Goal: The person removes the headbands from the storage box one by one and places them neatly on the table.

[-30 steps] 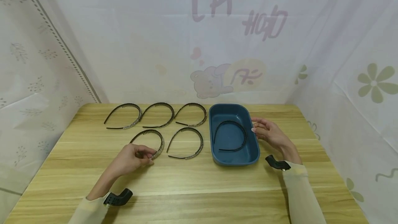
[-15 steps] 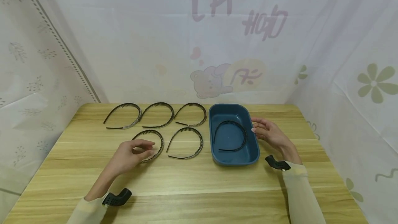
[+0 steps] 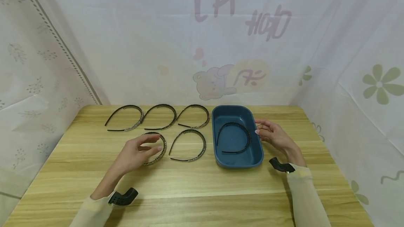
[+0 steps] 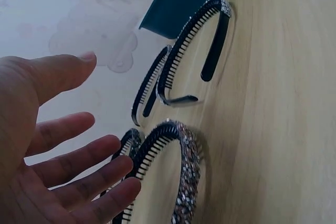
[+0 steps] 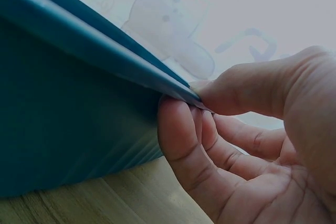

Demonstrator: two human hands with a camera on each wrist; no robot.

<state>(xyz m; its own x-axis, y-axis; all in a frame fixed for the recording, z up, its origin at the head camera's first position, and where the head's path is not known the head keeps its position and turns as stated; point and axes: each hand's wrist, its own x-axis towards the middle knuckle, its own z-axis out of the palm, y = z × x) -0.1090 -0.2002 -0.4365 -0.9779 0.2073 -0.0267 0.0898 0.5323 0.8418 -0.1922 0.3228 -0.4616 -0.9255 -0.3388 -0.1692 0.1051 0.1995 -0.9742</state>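
Note:
My left hand (image 3: 135, 154) hovers over the near-left headband (image 3: 162, 150), thumb and fingers spread with nothing between them. In the left wrist view that headband (image 4: 187, 182) shows a glittery outer band and black comb teeth inside, and the hand covers part of it in the head view. With thumb and fingers, my right hand (image 3: 275, 136) pinches the right rim of the blue bin (image 3: 237, 164); the right wrist view shows the bin's rim (image 5: 131, 66) between thumb and fingertips. A black toothed headband (image 3: 249, 137) lies inside the bin.
Another headband (image 3: 204, 144) lies between the left hand and the bin. Behind, along the far edge of the wooden table (image 3: 202, 199), lie a left headband (image 3: 141, 117), a middle headband (image 3: 175, 116) and a right headband (image 3: 208, 116). A patterned cloth (image 3: 151, 45) hangs behind.
My left hand has let go of the near-left headband and lifted slightly, its fingers spreading apart. The headband stays on the table. My right hand keeps its place on the bin.

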